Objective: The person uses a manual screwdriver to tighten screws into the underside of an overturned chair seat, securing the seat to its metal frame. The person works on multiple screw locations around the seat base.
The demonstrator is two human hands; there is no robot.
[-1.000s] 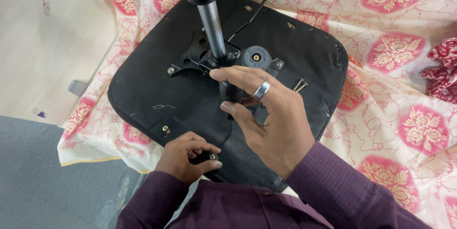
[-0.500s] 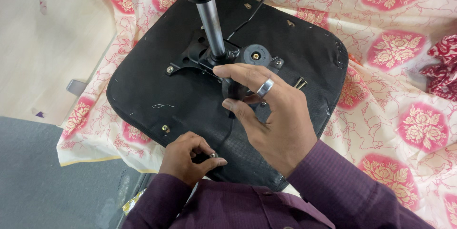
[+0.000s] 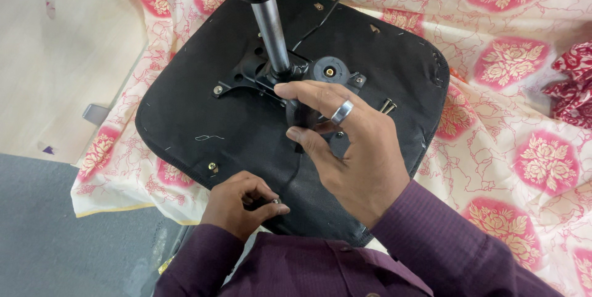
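Observation:
An upturned black chair seat lies on a floral cloth, with a metal gas-lift column rising from a black mounting plate at its middle. My right hand, a ring on one finger, grips a black knob-like part of the mechanism just below the column. My left hand pinches a small metal screw at the seat's near edge. A black round knob sits right of the column. Two loose screws lie on the seat to the right.
The cream and red floral cloth covers the surface under and right of the seat. Pale flooring lies to the left, grey flooring at lower left. A black cable runs off the top edge.
My left hand has shifted slightly right along the seat's near edge with the screw between its fingers. My right hand stays on the mechanism.

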